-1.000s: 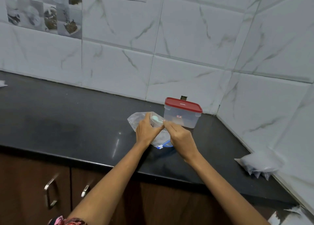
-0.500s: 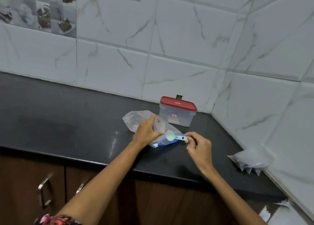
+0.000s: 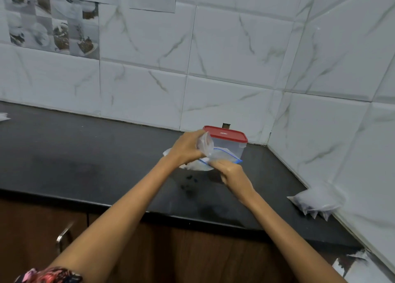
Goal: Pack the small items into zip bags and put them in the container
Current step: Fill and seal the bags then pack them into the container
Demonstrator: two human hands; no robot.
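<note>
**Gripping the zip bag in both hands, the spoon now out of sight**

Holding a clear zip bag point(image 3: 215, 154) with a blue seal strip above the black tabletop point(image 3: 85, 165), both hands are now working right in front of the container. The left hand point(image 3: 187, 149) is clenching the bunched upper part of the bag, raised higher than half a second ago, when it was resting low on the plastic. The right hand point(image 3: 232, 172) is pinching the bag's lower edge near the blue strip; half a second ago it was holding a pale green measuring spoon out to the side, and that spoon is no longer showing, whether inside the bag I cannot tell. The clear container point(image 3: 229, 147) is sitting against the tiled corner with its red lid point(image 3: 224, 134) on, just behind the bag. More clear plastic point(image 3: 192, 166) is lying on the tabletop under the hands. A separate stack of bags point(image 3: 316, 201) is lying well apart at the right wall.
</note>
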